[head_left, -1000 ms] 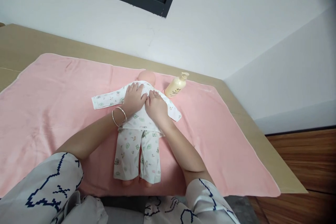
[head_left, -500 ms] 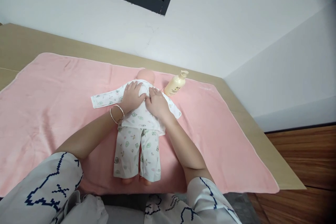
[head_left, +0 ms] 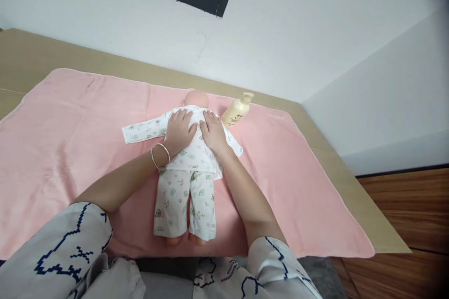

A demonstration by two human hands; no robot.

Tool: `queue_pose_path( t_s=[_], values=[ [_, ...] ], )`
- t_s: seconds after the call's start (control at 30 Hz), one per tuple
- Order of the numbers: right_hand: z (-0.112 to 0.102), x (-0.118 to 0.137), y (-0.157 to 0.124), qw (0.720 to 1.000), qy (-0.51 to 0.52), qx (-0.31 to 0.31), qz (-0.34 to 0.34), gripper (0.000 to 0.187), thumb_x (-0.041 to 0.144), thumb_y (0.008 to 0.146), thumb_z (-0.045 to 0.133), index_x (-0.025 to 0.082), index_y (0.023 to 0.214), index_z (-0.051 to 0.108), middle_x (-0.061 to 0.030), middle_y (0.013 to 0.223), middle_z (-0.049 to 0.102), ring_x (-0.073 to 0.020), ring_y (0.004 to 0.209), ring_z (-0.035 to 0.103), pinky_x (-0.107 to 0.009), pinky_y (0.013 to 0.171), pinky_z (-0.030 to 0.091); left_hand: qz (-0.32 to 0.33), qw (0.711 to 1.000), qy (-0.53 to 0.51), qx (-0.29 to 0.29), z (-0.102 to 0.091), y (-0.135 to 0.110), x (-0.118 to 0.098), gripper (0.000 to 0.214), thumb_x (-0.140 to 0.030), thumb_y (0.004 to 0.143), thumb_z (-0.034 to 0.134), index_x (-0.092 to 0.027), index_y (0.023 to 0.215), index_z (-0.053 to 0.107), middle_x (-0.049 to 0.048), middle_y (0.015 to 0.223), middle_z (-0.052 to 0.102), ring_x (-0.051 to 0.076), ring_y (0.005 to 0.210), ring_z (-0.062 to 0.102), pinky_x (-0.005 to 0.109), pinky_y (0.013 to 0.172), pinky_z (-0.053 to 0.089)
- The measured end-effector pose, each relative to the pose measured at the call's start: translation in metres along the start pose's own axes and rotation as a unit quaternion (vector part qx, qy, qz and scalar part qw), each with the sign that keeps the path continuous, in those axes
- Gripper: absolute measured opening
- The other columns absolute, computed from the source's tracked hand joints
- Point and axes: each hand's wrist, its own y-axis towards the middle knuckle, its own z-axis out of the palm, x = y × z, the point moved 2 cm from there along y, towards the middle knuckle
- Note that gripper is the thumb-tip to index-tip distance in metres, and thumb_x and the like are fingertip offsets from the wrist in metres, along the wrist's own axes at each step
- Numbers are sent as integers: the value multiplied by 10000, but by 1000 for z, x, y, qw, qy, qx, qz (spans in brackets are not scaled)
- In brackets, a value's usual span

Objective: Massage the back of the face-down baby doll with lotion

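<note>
A baby doll (head_left: 196, 98) lies on a pink blanket (head_left: 280, 187), its head pointing away from me and its feet toward me. It wears a white printed top (head_left: 192, 156) and matching trousers (head_left: 171, 203). My left hand (head_left: 179, 130) rests flat on the left side of the doll's upper body, fingers stretched out, a bracelet (head_left: 160, 157) at the wrist. On the right side of the upper body lies my right hand (head_left: 213, 131), also flat with fingers extended. The thumbs point toward each other with a gap between them. Both palms are hidden against the cloth.
A cream pump bottle (head_left: 237, 110) stands just beyond my right hand, beside the doll's head. The blanket covers much of a tan table (head_left: 336, 168). Behind it rises a white wall (head_left: 147, 32) with a dark window frame (head_left: 210, 2). Wooden panelling (head_left: 403, 201) is at the right.
My hands have moved slightly apart on the doll's upper body, and the gap between the thumbs is wider. The doll and bottle stay in place; the view shifts slightly.
</note>
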Motion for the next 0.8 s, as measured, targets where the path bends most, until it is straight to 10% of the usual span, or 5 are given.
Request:
queue_pose_path(
  t_s=[0.27,0.6,0.8],
  values=[
    [-5,-3,3,998,6,52,-20,607,371,1010,305,148,1575,296,-120,1674,225,-298,1573,148,-574,1257,187,31,999,18,-1,3,-1,3,483,-372,958,463,-123,1366,535,193,1481,537,358,1437,431,594,1209,285],
    [-12,41,-22,994,-102,12,20,558,260,1003,282,-24,1456,444,-274,1465,527,-359,1428,452,-511,1198,323,19,1000,14,-16,-2,-2,-1,456,-318,921,489,-114,1320,576,193,1390,603,354,1361,500,556,1171,373],
    [-21,38,-18,998,-60,27,17,514,274,1002,317,69,1430,513,-208,1477,543,-329,1430,454,-482,1180,367,14,1000,17,7,3,0,5,518,-338,917,494,-112,1384,502,202,1499,517,371,1460,403,614,1223,259]
  ],
)
